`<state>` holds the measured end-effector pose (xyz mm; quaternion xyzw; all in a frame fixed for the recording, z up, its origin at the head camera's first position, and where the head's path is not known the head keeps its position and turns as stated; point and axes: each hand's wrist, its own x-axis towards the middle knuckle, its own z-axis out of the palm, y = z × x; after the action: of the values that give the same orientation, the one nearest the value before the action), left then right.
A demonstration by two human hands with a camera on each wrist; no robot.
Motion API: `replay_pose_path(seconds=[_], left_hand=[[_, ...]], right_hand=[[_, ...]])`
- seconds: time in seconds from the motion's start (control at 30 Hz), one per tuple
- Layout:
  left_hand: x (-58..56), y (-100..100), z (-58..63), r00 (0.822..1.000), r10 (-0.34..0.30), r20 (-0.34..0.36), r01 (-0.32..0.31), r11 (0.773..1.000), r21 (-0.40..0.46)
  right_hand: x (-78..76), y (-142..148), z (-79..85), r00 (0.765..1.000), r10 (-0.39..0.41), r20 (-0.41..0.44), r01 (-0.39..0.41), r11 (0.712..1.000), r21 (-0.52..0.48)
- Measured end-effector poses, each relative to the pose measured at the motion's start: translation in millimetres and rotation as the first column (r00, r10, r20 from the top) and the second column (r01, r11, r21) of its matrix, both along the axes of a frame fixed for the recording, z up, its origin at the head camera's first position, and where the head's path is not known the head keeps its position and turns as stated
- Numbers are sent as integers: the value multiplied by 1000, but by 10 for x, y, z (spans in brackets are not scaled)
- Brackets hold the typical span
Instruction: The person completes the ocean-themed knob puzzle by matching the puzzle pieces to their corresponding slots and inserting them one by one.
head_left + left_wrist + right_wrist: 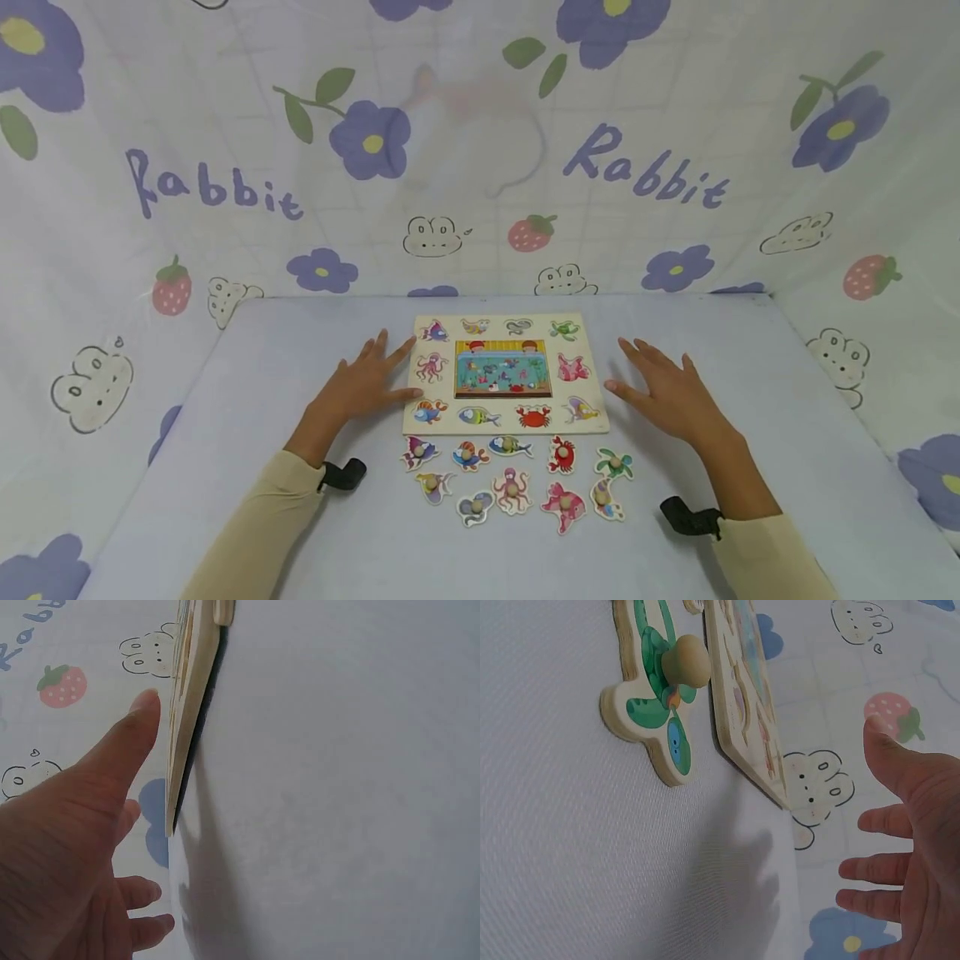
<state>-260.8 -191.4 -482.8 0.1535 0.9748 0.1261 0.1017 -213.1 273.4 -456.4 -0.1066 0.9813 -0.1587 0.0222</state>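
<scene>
A wooden peg puzzle board (503, 331) with sea-animal pictures around an aquarium scene lies on the table. My left hand (365, 385) is spread at the board's left edge, thumb and index fingertip over or beside it; contact is unclear. In the left wrist view that hand (67, 832) holds nothing. On the other side, my right hand (670, 392) hovers apart from the board, fingers extended. Several knobbed pieces lie in front of the board, among them a red crab (557, 463), a pink octopus (513, 502) and a green turtle (643, 711).
White cloth covers the table (360, 533). A patterned curtain (465, 167) with flowers and rabbits rises behind and along both sides. Nearest the front lie a pink fish piece (555, 498) and a grey piece (468, 510). Black wrist mounts (345, 475) sit on both wrists.
</scene>
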Motion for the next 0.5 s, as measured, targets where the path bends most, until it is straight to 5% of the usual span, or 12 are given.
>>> replay_pose_path(seconds=[0.5], left_hand=[[-6, 26, -50, 1000, -31, 3, 31, 999, -28]], right_hand=[[85, -88, 117, 997, 70, 35, -67, 994, -82]])
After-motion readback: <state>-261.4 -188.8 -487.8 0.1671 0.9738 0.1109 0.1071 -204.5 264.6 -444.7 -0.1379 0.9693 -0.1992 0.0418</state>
